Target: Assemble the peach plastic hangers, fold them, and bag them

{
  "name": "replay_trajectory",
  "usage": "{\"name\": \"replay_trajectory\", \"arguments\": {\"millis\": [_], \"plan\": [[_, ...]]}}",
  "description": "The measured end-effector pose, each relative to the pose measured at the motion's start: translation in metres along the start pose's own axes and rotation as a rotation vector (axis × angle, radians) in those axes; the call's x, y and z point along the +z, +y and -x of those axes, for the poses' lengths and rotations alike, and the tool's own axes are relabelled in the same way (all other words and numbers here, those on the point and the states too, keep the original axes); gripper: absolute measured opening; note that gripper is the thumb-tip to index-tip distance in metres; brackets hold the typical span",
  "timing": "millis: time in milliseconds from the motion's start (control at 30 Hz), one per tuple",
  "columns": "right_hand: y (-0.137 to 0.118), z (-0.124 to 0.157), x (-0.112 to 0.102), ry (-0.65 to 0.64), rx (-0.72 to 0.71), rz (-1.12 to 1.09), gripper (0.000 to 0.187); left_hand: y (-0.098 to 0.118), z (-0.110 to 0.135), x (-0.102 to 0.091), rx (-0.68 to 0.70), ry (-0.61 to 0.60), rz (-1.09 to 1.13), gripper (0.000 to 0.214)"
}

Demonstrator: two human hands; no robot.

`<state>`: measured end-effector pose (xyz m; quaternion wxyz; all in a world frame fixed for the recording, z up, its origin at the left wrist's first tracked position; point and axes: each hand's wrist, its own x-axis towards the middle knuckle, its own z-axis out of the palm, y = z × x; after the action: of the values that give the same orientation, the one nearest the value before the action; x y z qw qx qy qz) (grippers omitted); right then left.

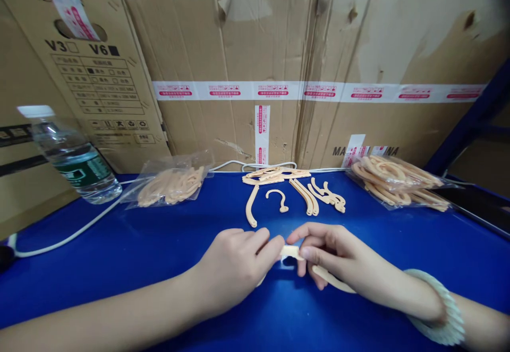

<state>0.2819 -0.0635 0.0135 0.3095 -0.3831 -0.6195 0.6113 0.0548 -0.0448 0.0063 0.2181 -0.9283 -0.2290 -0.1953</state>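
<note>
Over the front of the blue table, my left hand and my right hand meet at a beige plastic folding hanger. The left fingers are closed round one side of it, and the right thumb and fingers pinch the other. Below my right palm a curved hanger arm sticks out; most of the hanger is hidden by my hands. Beyond them lie a loose hanger hook, a single hanger arm, a pair of arms and several small joint pieces.
Flat hanger parts lie near the back cardboard boxes. Clear bags of parts stand left and right. A water bottle and white cable are at left; a dark flat object is at right.
</note>
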Motion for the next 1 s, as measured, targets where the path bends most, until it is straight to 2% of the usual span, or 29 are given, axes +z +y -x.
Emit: {"name": "replay_trajectory", "arguments": {"millis": [200,300,467,533,667,733,800,867,900,1000], "plan": [[0.003,0.003,0.0,-0.16,0.17,0.001,0.05,0.002,0.0,-0.004,0.004,-0.02,-0.058,0.024],[0.003,0.006,0.004,-0.129,0.156,0.069,0.05,0.003,0.0,-0.006,0.018,-0.009,-0.068,0.029],[-0.006,0.014,0.013,-0.057,0.114,0.331,0.042,0.007,-0.001,-0.008,0.06,0.005,-0.07,0.038],[-0.009,0.016,0.015,-0.031,0.043,0.461,0.041,0.008,-0.001,-0.01,0.064,0.018,-0.084,0.04],[-0.008,0.019,0.017,0.137,-0.287,0.904,0.038,0.01,-0.002,-0.012,0.069,0.057,-0.09,0.042],[-0.006,0.021,0.018,0.175,-0.464,1.123,0.033,0.01,-0.002,-0.011,0.014,0.036,-0.046,0.044],[-0.006,0.022,0.021,0.13,-0.638,1.286,0.033,0.009,-0.001,-0.007,-0.095,-0.034,0.034,0.047],[-0.008,0.022,0.02,0.111,-0.75,1.327,0.034,0.008,0.0,-0.003,-0.201,-0.115,0.132,0.047],[-0.011,0.021,0.017,0.147,-0.756,1.288,0.033,0.007,-0.001,-0.002,-0.246,-0.148,0.189,0.045],[-0.021,0.016,-0.004,0.348,-0.731,1.083,0.017,0.004,-0.003,-0.003,-0.433,-0.205,0.423,0.04]]}}
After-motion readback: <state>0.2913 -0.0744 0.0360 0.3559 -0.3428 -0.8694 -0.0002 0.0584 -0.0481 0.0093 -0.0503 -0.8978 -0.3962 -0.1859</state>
